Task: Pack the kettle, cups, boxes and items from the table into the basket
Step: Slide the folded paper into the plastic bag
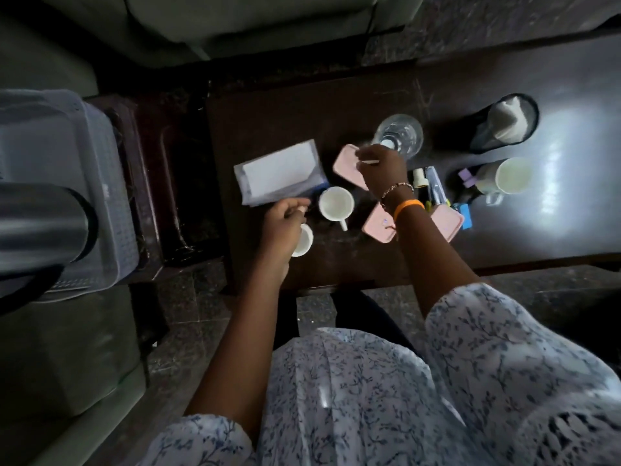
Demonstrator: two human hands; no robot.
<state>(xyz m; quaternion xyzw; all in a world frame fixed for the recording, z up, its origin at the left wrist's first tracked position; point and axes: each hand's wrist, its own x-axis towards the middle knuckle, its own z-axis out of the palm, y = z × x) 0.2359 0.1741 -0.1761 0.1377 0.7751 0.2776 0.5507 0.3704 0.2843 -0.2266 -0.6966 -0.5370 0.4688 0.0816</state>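
Left hand (285, 220) curled around small cup (303, 240), lifting toward basket (100, 183) holding kettle (40, 223). Right hand (383, 169) pinching stick (369, 161) above pink box (346, 163); mug (336, 203) waiting between on surface (336, 105).

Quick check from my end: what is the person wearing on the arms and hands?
Both hands, left and right, are bare, no gloves. Short loose white sleeves with a blue floral print. The right wrist carries an orange band and a thin beaded bracelet.
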